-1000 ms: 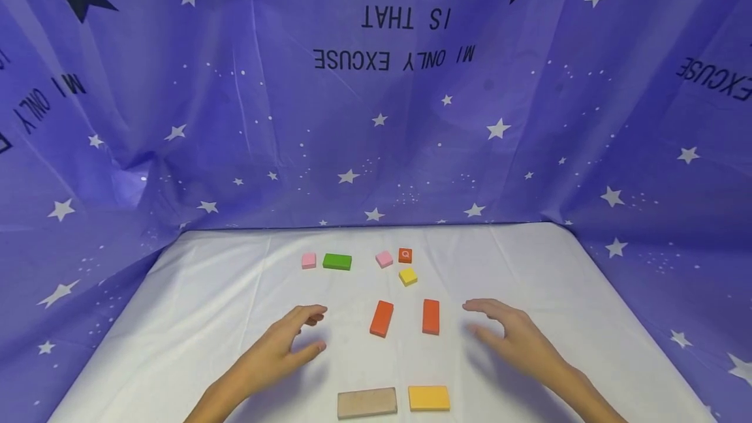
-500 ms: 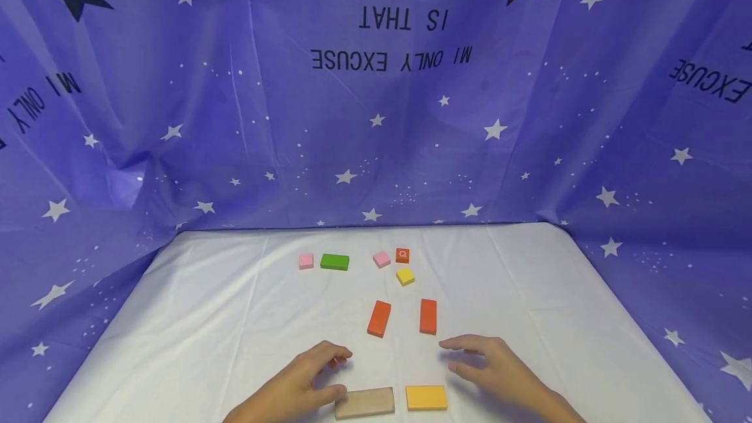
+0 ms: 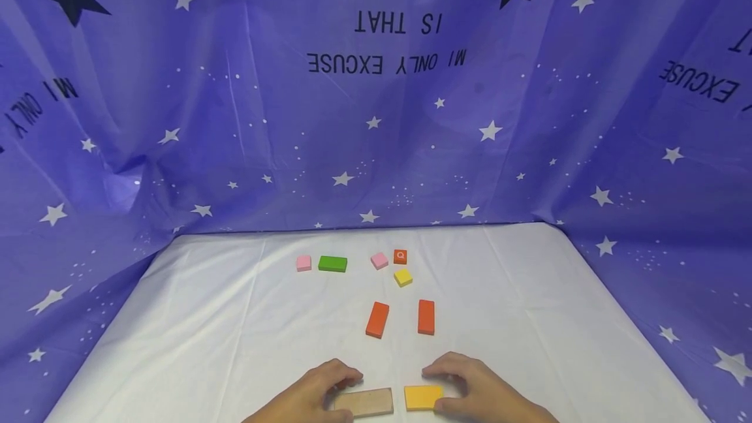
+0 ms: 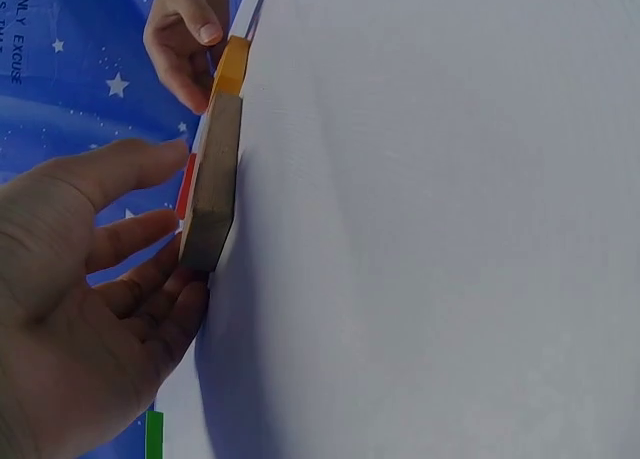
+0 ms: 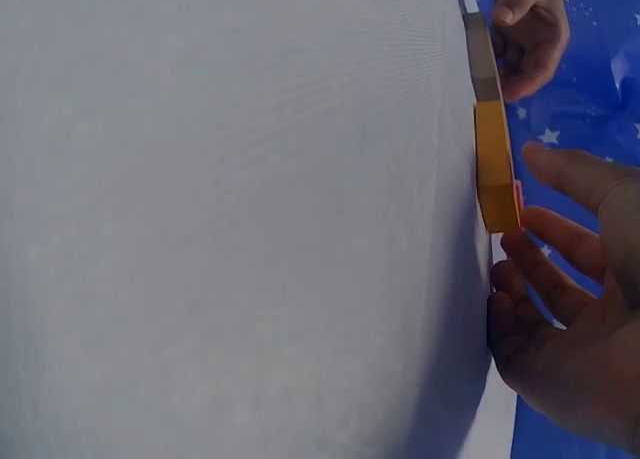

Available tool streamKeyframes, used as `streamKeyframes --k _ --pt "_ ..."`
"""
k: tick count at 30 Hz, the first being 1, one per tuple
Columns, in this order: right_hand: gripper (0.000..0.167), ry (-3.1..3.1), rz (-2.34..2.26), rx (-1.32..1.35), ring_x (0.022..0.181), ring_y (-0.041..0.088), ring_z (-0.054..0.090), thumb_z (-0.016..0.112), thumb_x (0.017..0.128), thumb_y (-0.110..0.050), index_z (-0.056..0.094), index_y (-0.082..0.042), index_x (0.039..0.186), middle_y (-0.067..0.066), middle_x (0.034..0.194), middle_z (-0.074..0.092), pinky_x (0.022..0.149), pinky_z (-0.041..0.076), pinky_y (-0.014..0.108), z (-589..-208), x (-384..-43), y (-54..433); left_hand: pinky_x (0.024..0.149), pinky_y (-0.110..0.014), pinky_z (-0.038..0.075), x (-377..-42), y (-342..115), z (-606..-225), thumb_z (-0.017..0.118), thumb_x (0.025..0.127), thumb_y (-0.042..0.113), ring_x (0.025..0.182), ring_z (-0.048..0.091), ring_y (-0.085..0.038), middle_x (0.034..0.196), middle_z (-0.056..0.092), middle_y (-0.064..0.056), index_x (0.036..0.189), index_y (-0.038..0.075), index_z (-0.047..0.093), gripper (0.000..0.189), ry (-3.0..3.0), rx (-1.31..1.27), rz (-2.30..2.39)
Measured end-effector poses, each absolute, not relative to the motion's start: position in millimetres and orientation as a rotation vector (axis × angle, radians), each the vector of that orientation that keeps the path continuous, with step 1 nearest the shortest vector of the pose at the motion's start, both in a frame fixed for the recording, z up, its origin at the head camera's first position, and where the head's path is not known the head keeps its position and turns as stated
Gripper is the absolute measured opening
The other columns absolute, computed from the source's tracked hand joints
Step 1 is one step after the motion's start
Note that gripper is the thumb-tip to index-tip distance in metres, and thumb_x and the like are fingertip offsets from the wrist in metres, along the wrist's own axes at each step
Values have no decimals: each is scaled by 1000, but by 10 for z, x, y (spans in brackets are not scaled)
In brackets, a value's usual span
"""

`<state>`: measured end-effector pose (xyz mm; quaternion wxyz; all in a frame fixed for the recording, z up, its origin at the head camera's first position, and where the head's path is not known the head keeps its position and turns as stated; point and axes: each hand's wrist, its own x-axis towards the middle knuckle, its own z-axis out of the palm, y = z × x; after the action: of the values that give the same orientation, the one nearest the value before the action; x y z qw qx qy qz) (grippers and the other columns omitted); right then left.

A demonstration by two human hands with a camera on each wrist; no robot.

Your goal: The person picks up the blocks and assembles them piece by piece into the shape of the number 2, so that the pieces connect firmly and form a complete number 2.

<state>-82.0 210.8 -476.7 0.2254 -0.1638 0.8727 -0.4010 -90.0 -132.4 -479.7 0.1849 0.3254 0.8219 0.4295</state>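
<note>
A plain wooden block [image 3: 364, 402] lies near the front edge of the table, left of a yellow block [image 3: 422, 397]. My left hand [image 3: 314, 397] is at the wooden block's left end, thumb in front and loosely bent fingers behind it. In the left wrist view, that block [image 4: 213, 184] stands between the spread thumb and fingers. At the yellow block's right end is my right hand [image 3: 478, 393], its thumb overlapping the corner in the head view. The right wrist view has a gap between this thumb and the yellow block [image 5: 495, 169].
Beyond the hands lie two red blocks [image 3: 377, 320], one slightly slanted. Farther back are a green block [image 3: 333, 264], two pink squares [image 3: 303, 263], a yellow square [image 3: 403, 277] and an orange square [image 3: 400, 256] marked Q. A purple starry curtain [image 3: 376, 116] surrounds the white table [image 3: 517, 299].
Both hands have come toward the front edge and inward, from beside the red blocks to the outer ends of the wooden and yellow blocks. The blocks keep their places.
</note>
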Motion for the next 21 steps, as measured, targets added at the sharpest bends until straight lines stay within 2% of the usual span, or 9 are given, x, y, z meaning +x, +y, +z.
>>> streamKeyframes --k 2,4,8,14,21 --pt "35 2403 -1101 -423 103 11 56 80 83 -32 71 -30 117 -17 113 62 98 46 56 -4772 -811 2079 89 -27 48 -912 -1306 -4807 76 87 23 99 52 -2 112 57 15 125 9 64 42 2322 953 1183" --pt "35 2400 -1102 -429 101 10 55 80 83 -31 72 -32 117 -17 112 62 97 47 54 -4779 -803 2058 87 -27 48 -914 -1287 -4810 76 87 22 98 51 -1 111 58 15 124 9 65 42 2341 977 1153" --pt "36 2405 -1106 -499 101 6 55 80 83 -29 72 -32 118 -20 110 62 98 48 45 -4791 -794 2033 84 -26 49 -914 -1254 -4826 77 86 18 95 52 0 108 58 17 121 8 68 37 2312 983 1170" --pt "35 2413 -1097 -518 98 3 54 81 82 -26 73 -31 115 -21 106 61 97 49 37 -4803 -796 1995 80 -23 50 -916 -1233 -4837 77 85 15 91 51 3 101 55 20 114 11 73 30 2281 988 1191" --pt "31 2423 -1159 -680 96 2 56 80 83 -23 76 -26 114 -21 103 63 93 48 28 -4831 -827 2024 77 -22 49 -927 -1225 -4853 77 84 12 88 51 3 100 56 20 113 13 73 29 2312 992 1172"
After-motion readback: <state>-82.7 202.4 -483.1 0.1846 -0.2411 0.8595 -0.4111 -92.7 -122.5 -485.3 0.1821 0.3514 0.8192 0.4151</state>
